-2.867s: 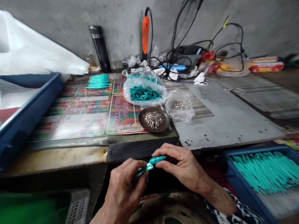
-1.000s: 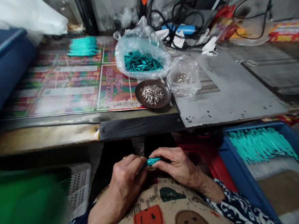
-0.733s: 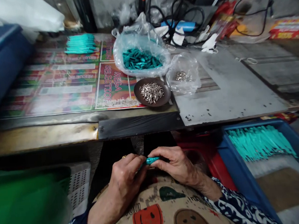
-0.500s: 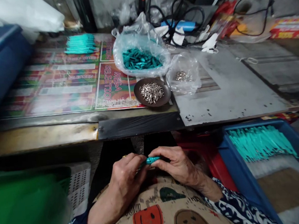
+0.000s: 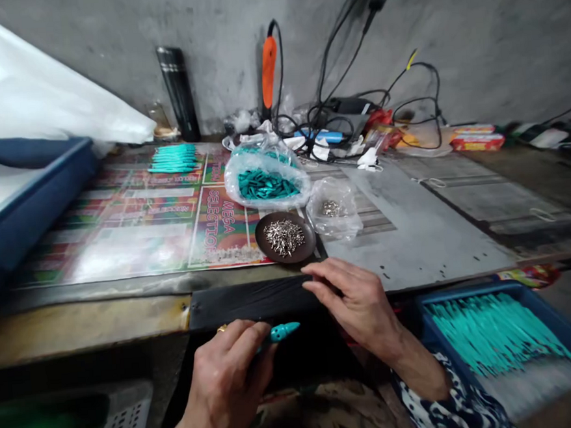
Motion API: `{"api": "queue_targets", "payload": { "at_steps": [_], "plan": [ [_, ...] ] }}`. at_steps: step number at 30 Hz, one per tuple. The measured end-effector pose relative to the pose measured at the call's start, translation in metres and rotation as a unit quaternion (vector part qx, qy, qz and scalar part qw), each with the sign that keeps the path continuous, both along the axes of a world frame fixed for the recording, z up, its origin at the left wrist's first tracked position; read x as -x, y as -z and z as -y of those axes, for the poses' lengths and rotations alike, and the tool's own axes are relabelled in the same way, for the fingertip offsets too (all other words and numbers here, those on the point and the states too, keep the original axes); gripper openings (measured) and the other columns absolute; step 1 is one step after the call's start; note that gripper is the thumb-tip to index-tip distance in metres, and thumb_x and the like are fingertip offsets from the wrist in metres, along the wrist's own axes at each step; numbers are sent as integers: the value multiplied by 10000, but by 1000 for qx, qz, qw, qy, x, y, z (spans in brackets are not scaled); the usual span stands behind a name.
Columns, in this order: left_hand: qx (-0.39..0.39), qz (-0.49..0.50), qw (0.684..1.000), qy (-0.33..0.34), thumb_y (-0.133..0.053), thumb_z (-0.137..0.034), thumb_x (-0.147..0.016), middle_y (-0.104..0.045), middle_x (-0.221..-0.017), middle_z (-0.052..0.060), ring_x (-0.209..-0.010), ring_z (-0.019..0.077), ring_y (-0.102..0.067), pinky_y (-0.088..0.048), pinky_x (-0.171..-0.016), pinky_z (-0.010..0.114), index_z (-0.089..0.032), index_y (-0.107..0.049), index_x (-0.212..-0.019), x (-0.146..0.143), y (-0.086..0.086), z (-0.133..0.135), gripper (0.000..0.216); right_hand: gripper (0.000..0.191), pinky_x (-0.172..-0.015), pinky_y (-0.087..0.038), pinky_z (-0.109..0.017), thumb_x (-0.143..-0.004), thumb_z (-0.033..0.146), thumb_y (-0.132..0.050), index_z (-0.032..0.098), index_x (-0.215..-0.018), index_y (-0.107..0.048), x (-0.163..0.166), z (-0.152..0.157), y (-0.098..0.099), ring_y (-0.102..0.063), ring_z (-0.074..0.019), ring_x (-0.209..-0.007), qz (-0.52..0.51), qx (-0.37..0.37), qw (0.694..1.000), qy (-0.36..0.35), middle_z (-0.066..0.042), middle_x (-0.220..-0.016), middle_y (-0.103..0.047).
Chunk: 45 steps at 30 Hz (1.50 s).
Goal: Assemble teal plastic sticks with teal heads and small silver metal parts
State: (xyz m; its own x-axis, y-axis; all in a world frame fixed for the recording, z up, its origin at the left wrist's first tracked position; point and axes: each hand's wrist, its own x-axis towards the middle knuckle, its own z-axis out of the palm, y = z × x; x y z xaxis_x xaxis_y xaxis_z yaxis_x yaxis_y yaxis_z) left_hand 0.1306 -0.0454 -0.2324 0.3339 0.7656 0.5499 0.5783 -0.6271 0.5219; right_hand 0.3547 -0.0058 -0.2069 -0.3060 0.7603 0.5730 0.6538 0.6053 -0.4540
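My left hand [image 5: 233, 374] is closed around a teal pen [image 5: 284, 332], whose pointed end sticks out to the right past the fingers. The rest of it is hidden in the fist. Just beyond the bench's front edge, my right hand [image 5: 355, 300] reaches forward with thumb and forefinger apart and nothing visible between them. It is nearest to a dark brown dish [image 5: 263, 249] heaped with small silvery metal tips [image 5: 284, 237]. Behind the dish, a clear plastic bag [image 5: 232, 185] holds teal pointed pieces [image 5: 268, 184]. A smaller bag [image 5: 344, 219] beside it contains a few metal bits.
At right below the bench, a blue tray [image 5: 530, 294] holds many teal pens. A bundle of teal pens [image 5: 174, 158] lies at the back left. Another blue bin [image 5: 57, 171] stands far left. Black cables [image 5: 316, 130] and an orange-handled tool [image 5: 269, 72] are at the wall.
My right hand has let go of the teal pen and moved forward toward the dish. The left hand keeps hold of it. The view has tilted up, showing more wall.
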Motion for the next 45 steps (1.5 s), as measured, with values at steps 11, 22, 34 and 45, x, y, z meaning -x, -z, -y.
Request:
{"api": "queue_targets", "payload": {
  "at_steps": [11, 22, 34, 45],
  "plan": [
    [-43, -22, 998, -35, -513, -236, -960, -700, -743, -4, -606, 103, -681, -518, -561, 168, -187, -667, -918, 13, -13, -15, 166, 119, -776, -476, -416, -939, 193, -612, 149, -1019, -688, 4, -42, 12, -516, -282, -905, 160, -29, 985, 51, -113, -948, -644],
    [-32, -25, 998, -39, -526, -224, -949, -692, -737, -9, -598, 108, -674, -512, -556, 191, -184, -667, -908, 11, -9, -11, 153, 127, -764, -456, -395, -951, 170, -584, 153, -895, -697, 6, -43, 14, -524, -257, -856, 97, -40, 994, 27, -86, -862, -638],
    [29, -39, 998, -51, -535, -204, -918, -646, -671, -15, -545, 120, -630, -464, -491, 200, -183, -678, -856, 10, -16, -2, 157, 97, -711, -429, -303, -869, 113, -610, 173, -799, -642, 18, -17, -4, -572, -179, -753, -59, 101, 993, 6, -14, -781, -645],
    [60, -63, 996, -23, -556, -172, -903, -650, -692, 24, -587, 171, -637, -519, -551, 255, -160, -706, -868, 6, -22, 6, 155, 92, -782, -470, -295, -900, 128, -603, 159, -828, -652, 47, 25, -8, -599, -174, -832, -204, 232, 944, -120, -34, -847, -649]
  ]
}}
